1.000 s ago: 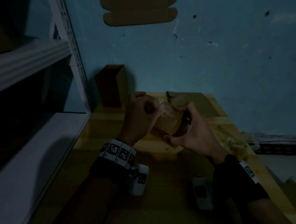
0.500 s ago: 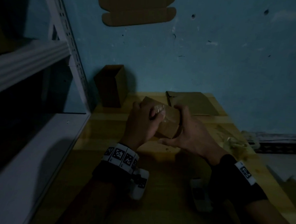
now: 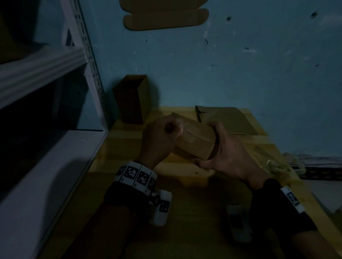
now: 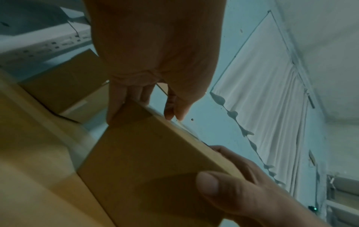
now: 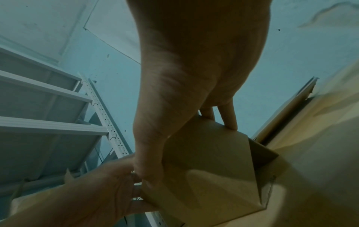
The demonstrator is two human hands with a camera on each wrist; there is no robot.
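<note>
The fingers of the left hand were curled down over the left end of a small cardboard box, one pressed on its near corner and the others closed narrowly over its top edge, gripping it; the fingers of the right hand wrapped round the far edge of the other end, with the thumb laid flat along the near face, so that this hand clasped the box too; the box lay tilted between the two palms, held clear above the wooden table, near its middle; both wrists wore dark bands with printed markers; behind the hands a flat piece of cardboard lay on the table against the blue wall, and an upright open carton stood at the back left corner; crumpled clear plastic lay at the right edge; a white metal rack stood just beside the table on the left.
</note>
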